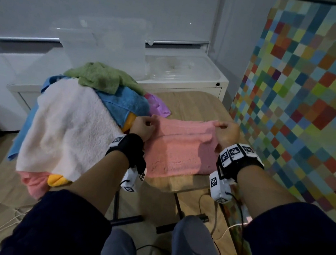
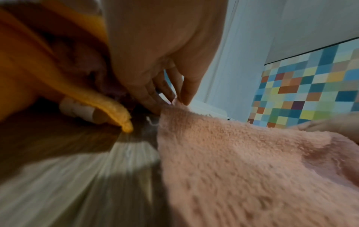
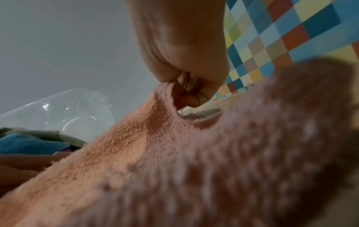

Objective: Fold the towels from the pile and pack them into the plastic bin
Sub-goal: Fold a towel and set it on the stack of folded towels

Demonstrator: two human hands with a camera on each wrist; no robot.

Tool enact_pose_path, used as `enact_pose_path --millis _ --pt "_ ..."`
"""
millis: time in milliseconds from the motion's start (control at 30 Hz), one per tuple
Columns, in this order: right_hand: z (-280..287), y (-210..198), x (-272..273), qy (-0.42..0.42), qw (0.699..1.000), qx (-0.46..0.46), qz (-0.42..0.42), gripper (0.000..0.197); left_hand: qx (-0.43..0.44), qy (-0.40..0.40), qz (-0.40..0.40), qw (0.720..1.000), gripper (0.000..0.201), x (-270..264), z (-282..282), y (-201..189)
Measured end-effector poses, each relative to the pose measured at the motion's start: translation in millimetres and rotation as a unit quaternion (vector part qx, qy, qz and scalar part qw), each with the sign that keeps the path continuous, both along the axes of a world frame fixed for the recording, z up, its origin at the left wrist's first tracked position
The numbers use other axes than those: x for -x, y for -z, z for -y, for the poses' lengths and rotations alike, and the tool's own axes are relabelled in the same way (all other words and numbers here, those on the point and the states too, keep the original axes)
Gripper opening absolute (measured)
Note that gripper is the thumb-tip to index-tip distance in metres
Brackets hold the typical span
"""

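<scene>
The pink towel (image 1: pixel 179 150) is spread across the near end of the wooden table (image 1: pixel 197 107), its far edge lifted and held at both corners. The left corner is pinched between thumb and fingertips of the left hand (image 1: pixel 142 127); the pinch is seen up close from the left wrist. The right corner is gripped by the curled fingers of the right hand (image 1: pixel 226 132), closed tight on the cloth in the right wrist view. The towel's near edge is draped over the table's front edge, above a tan towel (image 1: pixel 168 183).

To the left, the pile (image 1: pixel 78 123) is heaped on the table: a white towel (image 1: pixel 67 130) is draped over the front, a blue towel (image 1: pixel 122 105) and a green towel (image 1: pixel 102 77) are stacked above it, and a purple towel (image 1: pixel 158 106) is seen behind. Beyond the pile, the clear plastic bin (image 1: pixel 103 46) is parked on a white cabinet (image 1: pixel 187 84), its lid (image 1: pixel 178 67) laid just beside it.
</scene>
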State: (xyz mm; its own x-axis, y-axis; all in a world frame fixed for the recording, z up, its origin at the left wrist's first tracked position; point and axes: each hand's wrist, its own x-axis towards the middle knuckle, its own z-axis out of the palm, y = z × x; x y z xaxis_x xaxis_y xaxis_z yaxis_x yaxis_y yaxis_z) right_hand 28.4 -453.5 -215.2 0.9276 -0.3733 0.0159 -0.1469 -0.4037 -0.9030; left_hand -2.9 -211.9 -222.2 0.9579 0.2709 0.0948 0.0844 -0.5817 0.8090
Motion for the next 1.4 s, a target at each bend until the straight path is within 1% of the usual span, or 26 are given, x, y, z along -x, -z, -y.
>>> enact_pose_path --millis 67,167,267,333,400,467,533,600,667,733,800,833,900,933,1000,1067,1167,1233,1267,1333,1367,1400 --pt "0.8 -0.6 -2.7 0.002 0.999 0.032 0.008 0.029 0.004 0.008 0.007 1.0 0.027 -2.5 1.3 -1.4" --pt "4.9 -1.5 -7.6 0.0 0.998 0.055 0.015 0.029 0.015 0.005 0.014 1.0 0.026 -8.3 0.8 -1.7" --pt "10.3 4.6 -12.4 -0.015 0.997 0.076 0.002 0.024 -0.006 0.01 -0.018 1.0 0.029 -9.0 1.4 0.6" --pt "12.0 5.6 -13.2 -0.019 0.995 0.095 -0.006 0.025 -0.019 0.016 -0.031 0.999 0.031 -8.7 2.3 3.1" --pt "12.2 4.2 -13.3 -0.039 0.993 0.109 -0.008 0.026 -0.027 0.015 -0.037 0.999 0.03 -7.8 2.7 3.1" --pt "10.8 3.7 -12.1 -0.077 0.987 0.137 -0.028 0.025 -0.037 0.012 -0.047 0.998 0.031 -7.5 2.4 3.3" --pt "9.2 3.6 -10.0 -0.095 0.982 0.154 -0.045 0.026 -0.05 0.015 -0.052 0.997 0.03 -7.5 1.4 3.5" --pt "8.6 0.9 -9.0 -0.085 0.985 0.141 -0.043 0.033 -0.076 0.023 -0.05 0.996 0.027 -5.5 2.7 0.2" --pt "8.9 -6.9 -4.2 -0.051 0.993 0.094 -0.048 0.041 -0.118 0.039 -0.046 0.991 0.024 -3.5 5.3 -2.5" --pt "11.2 -10.6 3.1 -0.014 0.996 0.062 -0.061 0.045 -0.179 0.051 -0.065 0.98 0.024 1.7 8.5 -3.1" --pt "15.9 -6.2 10.9 -0.005 0.997 0.014 -0.081 0.046 -0.237 0.065 -0.085 0.966 0.023 10.9 12.6 -1.4" --pt "17.4 -5.0 15.6 -0.003 0.996 -0.018 -0.086 0.047 -0.251 0.069 -0.089 0.962 0.023 17.2 15.0 -1.7" --pt "17.1 -6.5 32.9 -0.006 0.993 -0.061 -0.097 0.05 -0.265 0.067 -0.086 0.958 0.024 32.8 19.4 -0.8" --pt "18.5 -5.0 42.5 -0.012 0.992 -0.067 -0.103 0.054 -0.271 0.059 -0.088 0.957 0.026 42.7 22.2 0.2" --pt "20.9 -2.7 53.7 -0.028 0.993 -0.044 -0.104 0.058 -0.268 0.032 -0.1 0.958 0.035 54.7 24.8 -0.1" --pt "21.0 -6.2 69.4 -0.036 0.994 -0.004 -0.106 0.058 -0.248 0.003 -0.135 0.959 0.046 64.8 27.1 2.6" --pt "17.5 -6.7 81.7 -0.069 0.989 -0.018 -0.13 0.065 -0.208 -0.027 -0.196 0.958 0.051 75.9 30.4 6.8" --pt "16.1 -9.7 89.0 -0.087 0.984 -0.022 -0.151 0.067 -0.207 -0.029 -0.227 0.951 0.055 80.6 27.2 7.3" --pt "16.5 -11.6 94.1 -0.096 0.984 -0.022 -0.148 0.056 -0.209 -0.031 -0.236 0.948 0.056 83.6 24.3 6.2" --pt "20.0 -10.7 98.4 -0.112 0.983 0.028 -0.143 0.019 -0.201 -0.028 -0.251 0.946 0.052 87.5 19.2 3.3" --pt "22.5 -8.5 99.5 -0.112 0.981 0.049 -0.151 0.016 -0.189 -0.026 -0.256 0.948 0.049 89.7 17.5 3.3" --pt "24.8 -8.0 101.6 -0.112 0.98 0.069 -0.15 0.019 -0.176 -0.022 -0.26 0.949 0.047 91.7 17.0 3.0"
